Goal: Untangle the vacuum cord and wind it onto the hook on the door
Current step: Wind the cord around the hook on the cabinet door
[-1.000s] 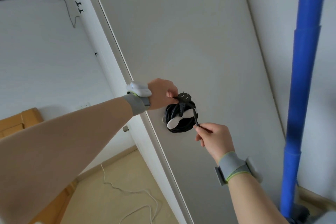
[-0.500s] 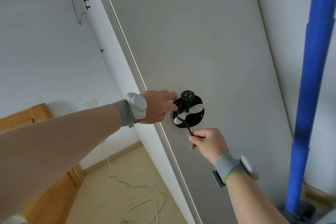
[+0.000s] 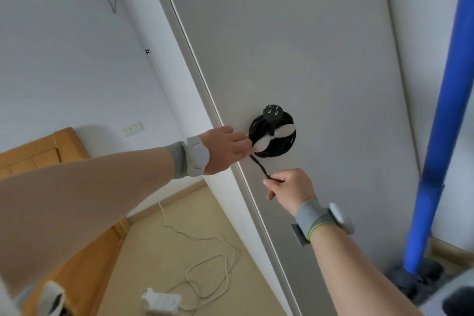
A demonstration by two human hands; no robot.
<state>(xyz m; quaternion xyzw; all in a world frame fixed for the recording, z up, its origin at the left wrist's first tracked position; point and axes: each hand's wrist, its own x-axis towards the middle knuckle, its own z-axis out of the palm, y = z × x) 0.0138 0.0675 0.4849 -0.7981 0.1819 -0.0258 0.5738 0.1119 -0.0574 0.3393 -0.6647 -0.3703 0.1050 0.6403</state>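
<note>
Right hand (image 3: 291,186) is pinching the cord (image 3: 279,146) tail tight; left hand (image 3: 225,147), fingers extended, is touching the hook (image 3: 273,137) on the door (image 3: 295,46).

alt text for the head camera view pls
A black vacuum cord sits coiled on a white hook on a grey door, plug on top. The left hand touches the coil; the right hand pinches a loose strand below.

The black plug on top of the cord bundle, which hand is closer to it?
The left hand. Its fingertips touch the coiled cord just below and left of the plug. The right hand is farther down, pinching the cord's loose tail.
</note>
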